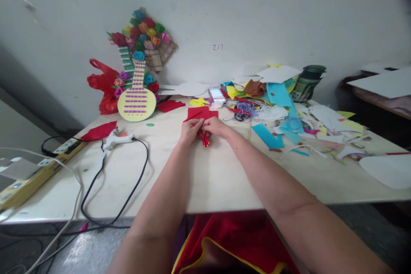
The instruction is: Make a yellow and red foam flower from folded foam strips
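Observation:
Over the middle of the table, my left hand and my right hand meet with fingertips pinched together. Between them they hold a small red paper flower, gathered, with yellow showing at its lower end. The fingers cover most of it. Just behind the hands lies a red crepe paper sheet; whether the fingers touch it I cannot tell. A white glue gun rests to the left, its black cord looping toward the front edge.
A yellow power strip with cables runs along the left edge. A cream guitar-shaped craft with paper flowers leans against the wall, near a red plastic bag. Paper scraps, purple yarn and a dark green jar crowd the right.

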Demonstrator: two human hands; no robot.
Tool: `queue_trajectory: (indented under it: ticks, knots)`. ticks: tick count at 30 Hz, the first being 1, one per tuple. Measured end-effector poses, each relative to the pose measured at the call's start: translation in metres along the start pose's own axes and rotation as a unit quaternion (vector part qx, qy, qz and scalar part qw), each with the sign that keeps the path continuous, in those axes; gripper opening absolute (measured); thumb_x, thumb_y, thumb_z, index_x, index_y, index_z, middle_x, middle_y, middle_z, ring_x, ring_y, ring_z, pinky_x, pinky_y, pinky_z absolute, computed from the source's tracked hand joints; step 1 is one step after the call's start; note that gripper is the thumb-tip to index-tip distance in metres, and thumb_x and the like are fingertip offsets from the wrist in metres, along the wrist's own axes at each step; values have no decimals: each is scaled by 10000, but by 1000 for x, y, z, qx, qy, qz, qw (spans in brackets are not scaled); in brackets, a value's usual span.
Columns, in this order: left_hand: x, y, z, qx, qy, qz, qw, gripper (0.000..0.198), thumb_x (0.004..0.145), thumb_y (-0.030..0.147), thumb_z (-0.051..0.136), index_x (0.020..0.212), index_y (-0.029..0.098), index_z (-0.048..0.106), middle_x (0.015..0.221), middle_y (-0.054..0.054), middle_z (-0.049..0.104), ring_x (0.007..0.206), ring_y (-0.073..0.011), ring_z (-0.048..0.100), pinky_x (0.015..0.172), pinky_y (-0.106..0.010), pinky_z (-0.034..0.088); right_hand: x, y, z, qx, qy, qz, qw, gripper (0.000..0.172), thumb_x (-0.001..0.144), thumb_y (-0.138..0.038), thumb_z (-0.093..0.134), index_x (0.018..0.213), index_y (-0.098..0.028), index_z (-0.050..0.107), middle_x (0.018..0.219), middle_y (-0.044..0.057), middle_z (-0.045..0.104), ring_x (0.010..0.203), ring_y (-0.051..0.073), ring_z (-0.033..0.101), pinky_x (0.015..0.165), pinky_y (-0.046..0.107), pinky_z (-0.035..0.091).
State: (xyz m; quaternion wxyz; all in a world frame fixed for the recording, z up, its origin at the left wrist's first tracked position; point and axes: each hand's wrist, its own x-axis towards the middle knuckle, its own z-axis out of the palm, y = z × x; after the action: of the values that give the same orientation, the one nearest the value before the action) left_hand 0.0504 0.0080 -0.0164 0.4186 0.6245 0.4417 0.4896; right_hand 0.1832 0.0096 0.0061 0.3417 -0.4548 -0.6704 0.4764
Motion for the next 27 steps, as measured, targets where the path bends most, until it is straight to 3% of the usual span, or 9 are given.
queue_trajectory:
  ticks: [13,23,27]
  knots:
    - [-4,8,0,-20,-30,-11,999,425,698,569,586,695,144,601,494,0,563,403,-95,500,405,-207,408,-1,1,2,33,15,54,998,177,676,-22,522,532,-125,534,404,-30,521,353,56,471,387,152,399]
    - [-6,12,-2,-21,-33,-67,997,422,680,562,611,703,140,610,482,-7,571,375,-88,494,386,-195,402,-5,-4,-2,-11,-36,19,999,168,652,-22,519,529,-123,573,441,-13,560,410,70,501,435,170,432]
    - [-5,10,-1,-38,-44,-70,996,431,686,572,596,706,141,602,495,-10,574,373,-89,491,397,-203,403,-4,-2,0,-14,-18,22,1000,198,698,-60,556,514,-132,556,433,-15,553,389,70,495,426,179,429]
